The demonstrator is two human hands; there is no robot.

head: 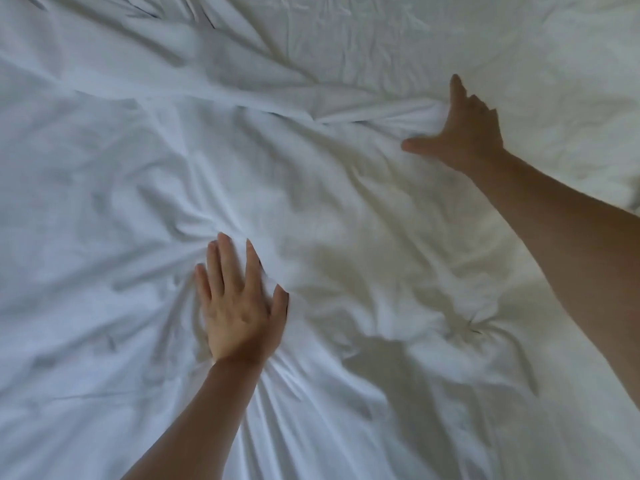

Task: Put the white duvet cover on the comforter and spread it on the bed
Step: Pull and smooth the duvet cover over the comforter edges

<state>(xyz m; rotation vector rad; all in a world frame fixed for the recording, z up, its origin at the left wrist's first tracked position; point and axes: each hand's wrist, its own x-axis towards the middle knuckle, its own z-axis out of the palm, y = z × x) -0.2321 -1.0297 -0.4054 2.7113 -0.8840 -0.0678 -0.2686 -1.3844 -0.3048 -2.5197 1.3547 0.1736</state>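
Observation:
The white duvet cover (pixel 346 209) fills the whole view, wrinkled, with the comforter hidden under the fabric. My left hand (pixel 240 306) lies flat on it at the lower middle, fingers spread and pointing away from me; creases fan out from under the palm. My right hand (pixel 464 133) is farther off at the upper right. Its fingers and thumb pinch a raised fold of the cover that runs leftward as a long ridge (pixel 277 105).
White fabric covers everything in view; no bed edge, floor or other object shows. A puckered knot of creases (pixel 467 327) sits under my right forearm. Long folds run diagonally across the upper left (pixel 166 53).

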